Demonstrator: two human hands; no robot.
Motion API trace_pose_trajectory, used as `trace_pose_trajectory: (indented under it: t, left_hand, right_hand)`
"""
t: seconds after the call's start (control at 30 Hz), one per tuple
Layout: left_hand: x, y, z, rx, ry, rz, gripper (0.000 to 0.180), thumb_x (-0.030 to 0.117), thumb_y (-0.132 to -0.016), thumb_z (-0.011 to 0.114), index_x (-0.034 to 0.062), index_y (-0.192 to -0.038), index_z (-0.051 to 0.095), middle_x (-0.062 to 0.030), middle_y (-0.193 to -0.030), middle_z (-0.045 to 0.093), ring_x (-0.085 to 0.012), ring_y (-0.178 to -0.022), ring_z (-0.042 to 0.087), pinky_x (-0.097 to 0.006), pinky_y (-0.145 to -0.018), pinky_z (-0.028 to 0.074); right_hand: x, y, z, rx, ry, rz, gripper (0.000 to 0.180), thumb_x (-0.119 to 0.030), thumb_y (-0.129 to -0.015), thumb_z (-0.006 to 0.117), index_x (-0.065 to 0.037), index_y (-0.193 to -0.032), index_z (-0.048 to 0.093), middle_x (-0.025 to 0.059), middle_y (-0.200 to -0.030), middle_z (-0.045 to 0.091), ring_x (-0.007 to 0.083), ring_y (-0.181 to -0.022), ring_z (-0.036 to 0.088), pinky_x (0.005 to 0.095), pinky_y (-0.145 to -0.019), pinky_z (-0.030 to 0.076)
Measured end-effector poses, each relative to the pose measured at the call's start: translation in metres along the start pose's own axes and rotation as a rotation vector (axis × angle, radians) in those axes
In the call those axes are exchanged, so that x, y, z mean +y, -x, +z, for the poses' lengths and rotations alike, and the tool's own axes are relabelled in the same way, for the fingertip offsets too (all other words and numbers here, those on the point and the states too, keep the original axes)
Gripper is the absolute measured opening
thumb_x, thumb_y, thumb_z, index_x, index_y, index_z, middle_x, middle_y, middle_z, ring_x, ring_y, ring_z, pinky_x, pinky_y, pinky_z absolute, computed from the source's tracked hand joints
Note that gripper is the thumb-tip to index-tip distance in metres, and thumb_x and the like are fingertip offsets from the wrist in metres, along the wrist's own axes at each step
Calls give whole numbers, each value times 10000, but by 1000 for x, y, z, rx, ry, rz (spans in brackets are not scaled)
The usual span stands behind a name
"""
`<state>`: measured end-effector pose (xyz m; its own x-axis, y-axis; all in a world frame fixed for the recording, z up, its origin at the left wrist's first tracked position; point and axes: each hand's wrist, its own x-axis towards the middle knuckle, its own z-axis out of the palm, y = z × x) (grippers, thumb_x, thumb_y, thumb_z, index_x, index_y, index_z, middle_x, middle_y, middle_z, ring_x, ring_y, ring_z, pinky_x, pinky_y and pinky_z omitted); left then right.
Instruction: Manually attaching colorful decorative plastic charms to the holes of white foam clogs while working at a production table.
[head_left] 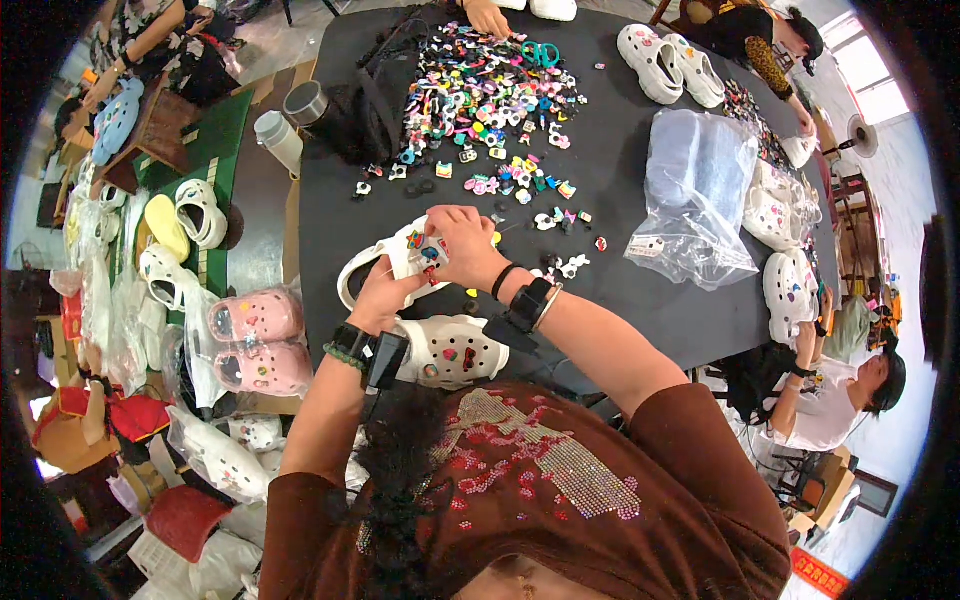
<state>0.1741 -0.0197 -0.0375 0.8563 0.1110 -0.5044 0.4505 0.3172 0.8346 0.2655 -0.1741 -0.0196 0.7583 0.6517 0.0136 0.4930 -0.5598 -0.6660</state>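
White foam clog (402, 259) between both hands, over black tabletop (600, 335); long axis slants, heel left, toe right. Left hand (381, 296) grips near side; right hand (463, 246) wraps toe, nearer small colourful charms (416, 240).

A black-topped desk (620, 340) with rounded corners fills the middle of the room. Bright light comes through a window (868, 65) at upper right, set in a pale wall (915, 150). A fan (860, 136) stands below the window, near a brown wooden rack (852, 205). Lower down hangs a dark-framed panel (877, 493). Pale floor (283, 38) shows at upper left, near a brown wooden stand (160, 135).
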Motion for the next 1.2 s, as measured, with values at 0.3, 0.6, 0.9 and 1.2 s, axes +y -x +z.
trace_pose_trajectory:
  t: [0.3,0.6,0.9,1.2]
  left_hand:
    - [1,2,0,9,-3,-19,501,-78,-765,638,9,-1234,483,-71,-1131,613,-181,-1024,603,-303,-875,493]
    - [-1,2,3,126,-457,99,386,33,-769,713,2,-1135,596,-57,-1065,653,-134,-949,616,-282,-837,474]
    - [17,16,13,123,-154,-1,392,-19,-728,727,-16,-1098,597,-70,-1064,660,-152,-947,631,-284,-848,480]
    - [5,14,8,-2,-40,61,463,-2,-712,755,2,-1140,577,-74,-1094,648,-158,-988,616,-291,-869,471]
  right_hand:
    - [-5,-1,5,36,45,7,620,-184,-481,828,-177,-1006,499,47,-1127,510,309,-1135,424,504,-922,319]
    - [9,-2,-9,-88,-27,24,713,-236,-520,860,-196,-1124,483,3,-1160,546,280,-1141,424,476,-947,305]
    - [20,-3,-15,-169,-125,-7,829,-253,-487,874,-226,-1214,478,33,-1245,530,305,-1210,396,487,-1005,285]
    - [12,0,-15,-125,-103,-8,842,-223,-462,867,-222,-1219,498,37,-1246,531,312,-1193,407,491,-989,299]
